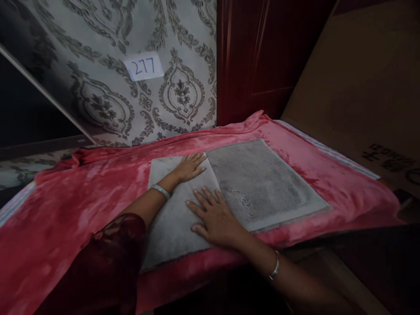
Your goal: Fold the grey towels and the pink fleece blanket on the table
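Note:
A grey towel-like cloth [262, 179] lies flat on a pink-red blanket. Its left part, a paler grey panel [170, 223], meets the darker right part along a straight edge; it looks folded over, though the layers cannot be made out for sure. My left hand [190, 168] rests flat near the far end of that edge, fingers stretched out. Closer to me, my right hand [216, 218] presses on the cloth with its fingers spread, the tips on the pale panel. Neither hand grips anything. A small embossed pattern [243, 200] shows right of my right hand.
The pink-red blanket [108, 188] covers the surface under the cloth. Patterned wallpaper [183, 92] with a paper marked 277 [144, 66] stands behind. A dark red door-like panel [252, 57] is beside it, and a large cardboard box [364, 83] leans at the right.

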The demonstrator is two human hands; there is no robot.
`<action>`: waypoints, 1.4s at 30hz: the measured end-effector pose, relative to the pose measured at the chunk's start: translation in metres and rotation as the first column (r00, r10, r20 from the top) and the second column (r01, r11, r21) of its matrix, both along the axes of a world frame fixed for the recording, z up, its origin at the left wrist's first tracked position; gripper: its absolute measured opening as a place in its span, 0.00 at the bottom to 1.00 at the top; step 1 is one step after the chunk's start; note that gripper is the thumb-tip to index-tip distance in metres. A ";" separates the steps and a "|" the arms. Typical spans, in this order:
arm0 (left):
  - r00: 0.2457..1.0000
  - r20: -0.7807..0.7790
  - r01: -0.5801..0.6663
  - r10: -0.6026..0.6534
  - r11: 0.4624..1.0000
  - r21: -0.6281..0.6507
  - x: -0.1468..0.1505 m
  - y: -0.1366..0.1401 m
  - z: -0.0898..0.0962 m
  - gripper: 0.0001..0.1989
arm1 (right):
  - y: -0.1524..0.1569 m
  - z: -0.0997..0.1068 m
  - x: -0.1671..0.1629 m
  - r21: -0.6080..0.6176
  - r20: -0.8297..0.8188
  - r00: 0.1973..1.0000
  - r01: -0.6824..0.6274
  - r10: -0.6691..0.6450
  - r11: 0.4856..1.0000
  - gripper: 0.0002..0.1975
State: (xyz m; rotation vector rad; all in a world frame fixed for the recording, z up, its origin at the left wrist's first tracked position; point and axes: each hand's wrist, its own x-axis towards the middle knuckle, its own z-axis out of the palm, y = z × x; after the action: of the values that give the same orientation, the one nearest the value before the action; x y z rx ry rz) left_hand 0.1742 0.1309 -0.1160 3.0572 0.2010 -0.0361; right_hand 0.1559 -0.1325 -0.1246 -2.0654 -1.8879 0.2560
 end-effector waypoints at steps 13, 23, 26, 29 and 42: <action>0.980 -0.031 -0.196 0.198 0.979 0.057 -0.081 -0.071 0.045 0.30 | -0.016 0.017 0.011 0.045 -0.011 1.000 -0.023 0.024 0.999 0.26; 0.976 0.105 -0.204 0.192 0.972 0.119 -0.127 -0.110 0.001 0.32 | -0.142 0.021 0.149 0.177 -0.125 0.594 0.801 -0.794 0.572 0.28; 0.975 0.110 -0.205 0.194 0.973 0.107 -0.126 -0.113 0.000 0.32 | -0.166 0.014 0.174 0.054 -0.146 0.427 0.904 -0.892 0.424 0.28; 0.974 0.122 -0.202 0.190 0.975 0.096 -0.127 -0.111 0.000 0.32 | -0.176 0.011 0.188 0.010 -0.187 0.414 0.908 -0.891 0.420 0.21; 0.973 0.132 -0.200 0.189 0.977 0.071 -0.132 -0.117 0.000 0.30 | -0.188 -0.014 0.207 -0.032 -0.949 0.116 0.889 -0.294 0.456 0.07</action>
State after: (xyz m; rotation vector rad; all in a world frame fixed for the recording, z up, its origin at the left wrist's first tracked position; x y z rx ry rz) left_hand 0.0422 0.0138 -0.1162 3.0917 0.5049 0.1789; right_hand 0.3628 -0.3203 -0.1385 -1.5349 -0.1909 0.3623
